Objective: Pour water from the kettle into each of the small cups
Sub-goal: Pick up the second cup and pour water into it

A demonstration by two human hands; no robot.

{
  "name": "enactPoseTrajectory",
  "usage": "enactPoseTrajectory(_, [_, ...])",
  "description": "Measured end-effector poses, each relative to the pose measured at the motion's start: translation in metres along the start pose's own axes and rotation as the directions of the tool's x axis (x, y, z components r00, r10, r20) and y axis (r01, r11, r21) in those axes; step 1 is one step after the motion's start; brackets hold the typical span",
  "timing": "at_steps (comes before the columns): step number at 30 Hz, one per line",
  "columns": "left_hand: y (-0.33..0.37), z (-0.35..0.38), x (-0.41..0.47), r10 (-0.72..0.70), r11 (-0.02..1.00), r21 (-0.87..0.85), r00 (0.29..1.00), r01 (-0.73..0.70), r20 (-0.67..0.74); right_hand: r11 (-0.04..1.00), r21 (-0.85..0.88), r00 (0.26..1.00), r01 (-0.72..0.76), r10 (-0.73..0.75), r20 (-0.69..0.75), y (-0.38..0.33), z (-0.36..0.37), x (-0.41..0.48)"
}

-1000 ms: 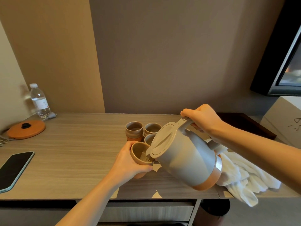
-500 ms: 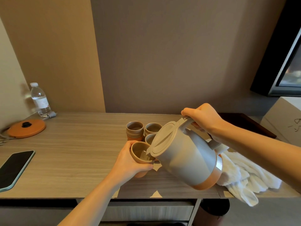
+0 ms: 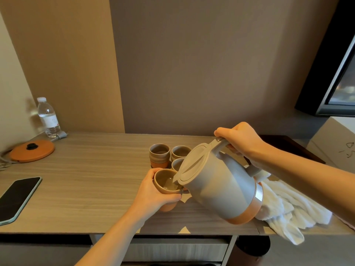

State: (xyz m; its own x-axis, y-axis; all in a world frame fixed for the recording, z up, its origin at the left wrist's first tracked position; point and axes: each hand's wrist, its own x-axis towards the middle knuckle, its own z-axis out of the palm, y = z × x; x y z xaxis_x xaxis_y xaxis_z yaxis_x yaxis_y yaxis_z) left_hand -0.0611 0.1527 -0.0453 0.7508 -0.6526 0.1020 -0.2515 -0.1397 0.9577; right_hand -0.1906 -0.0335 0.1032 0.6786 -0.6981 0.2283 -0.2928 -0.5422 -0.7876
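So the right hand [image 3: 243, 140] has its grip wrapped around the handle of the grey kettle [image 3: 221, 187], which is tipped hard to the left, lid shut, orange band at the base pointing down toward the desk's [image 3: 86, 189] front edge. The spout sits right over the rim of the held cup [image 3: 166, 186], pretty much touching it. The left hand [image 3: 153, 194] has its grip closed around that cup, fingers curled under and around the side, thumb along the near edge, and the cup is lifted and tilted a bit toward the kettle. There's some water visible inside, pooled at the bottom.

Behind that, toward the back middle of the desk, are the other cups: one stacked cup [image 3: 159, 155] sitting on top of another, a second cup [image 3: 180, 151] just beside it on the right, and a third cup [image 3: 177, 164] in front of that, partly hidden by the kettle lid. Can't tell if any of those have water in them.

Rest of the desk: a white towel [image 3: 282, 210] bunched up at the right end and hanging over the front edge, a phone [image 3: 18, 196] face up near the front left corner, the orange kettle base [image 3: 32, 150] at the left end, and a water bottle [image 3: 48, 117] standing in the back left corner.
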Motion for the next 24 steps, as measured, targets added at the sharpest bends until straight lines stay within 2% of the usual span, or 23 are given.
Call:
enactPoseTrajectory(9, [-0.002,0.002,-0.002,-0.039,0.997,-0.070,0.998,0.036,-0.050,0.995,0.082,0.997,-0.059,0.063,-0.049,0.003,-0.001,-0.001])
enactPoseTrajectory(18, [0.013,-0.003,0.005,0.034,0.992,-0.111,0.987,-0.052,-0.156,0.922,0.370,0.984,-0.115,0.158,-0.088,0.013,-0.010,-0.010])
enactPoseTrajectory(24, [0.029,-0.007,0.015,0.063,0.993,-0.092,0.982,-0.080,-0.178,0.864,0.487,0.962,-0.129,0.228,-0.149,0.022,-0.014,-0.013])
